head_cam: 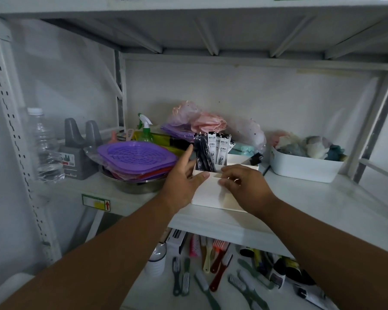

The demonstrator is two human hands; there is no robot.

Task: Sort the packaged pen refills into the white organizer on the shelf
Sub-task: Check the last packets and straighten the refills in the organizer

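Two bare hands at the white organizer (207, 193), in the middle of the frame, on the shelf (323, 204). Left hand (184, 184) against the left side of the organizer, thumb lying along the near rim, fingers straight and spread, one fingertip reaching up beside the packs. Holding nothing; more like steadying the box. Right hand (244, 186) over the front right part of the organizer, fingers curled down toward the rim. Cannot tell if anything small sits under those fingers, since the knuckles hide it. Packaged pen refills (213, 151) standing upright in the back left compartment, just above the hands, black and white packs close together. One dark pack (255, 158) leaning at the back right corner of the organizer. Purple trays (137, 157) to the left, white bin (305, 168) to the right, brushes (211, 271) lower down. Likely step: settling the organizer and tidying the packs already inside. Next move probably calls for a gentle pinch on a loose pack and a straight drop into its slot, without knocking over the standing ones.
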